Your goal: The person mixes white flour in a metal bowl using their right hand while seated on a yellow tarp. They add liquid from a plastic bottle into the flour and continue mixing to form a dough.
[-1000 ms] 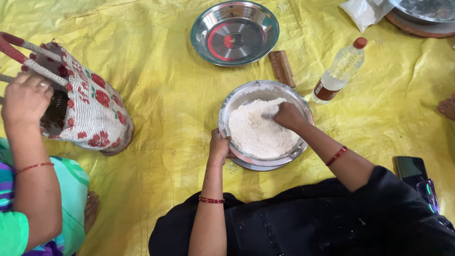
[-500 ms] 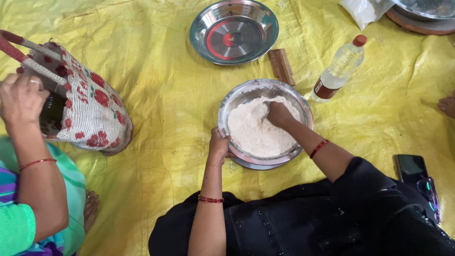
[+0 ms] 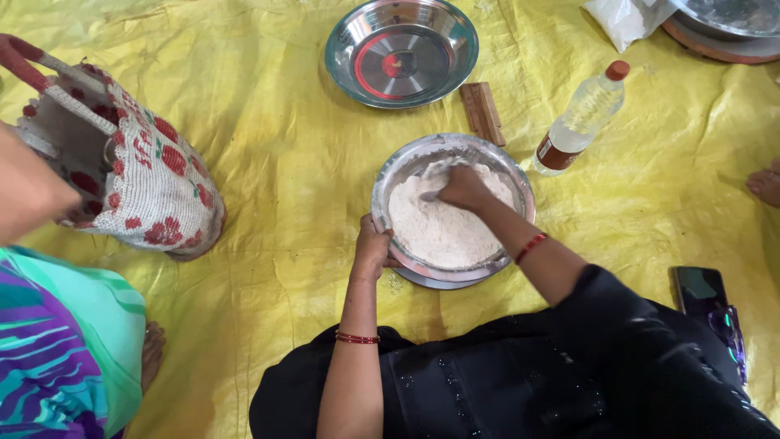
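Yellow plastic sheeting (image 3: 268,268) covered the floor, creased and spread under everything. Nearest the camera, the person in black sat with both arms reaching forward. The left hand (image 3: 372,246) was wrapped over the near-left rim of a round steel bowl (image 3: 406,167), fingers curled on the edge, holding it. The right hand (image 3: 461,189) was down in the flour (image 3: 443,232) that filled the bowl, fingers bunched and partly buried toward the bowl's far side; how tightly they were closed could not be told. The bowl sat upright, mouth facing up, being round with no long axis. At the near right lay a dark phone (image 3: 700,291). To the left stood a white woven bag with red flowers (image 3: 154,183), beside another person's arm. Beyond the bowl, a small wooden block (image 3: 483,112) lay pointing away, and a clear bottle with a red cap (image 3: 581,118) lay slanted, cap toward the far right. Farthest stood an empty steel dish (image 3: 401,50).
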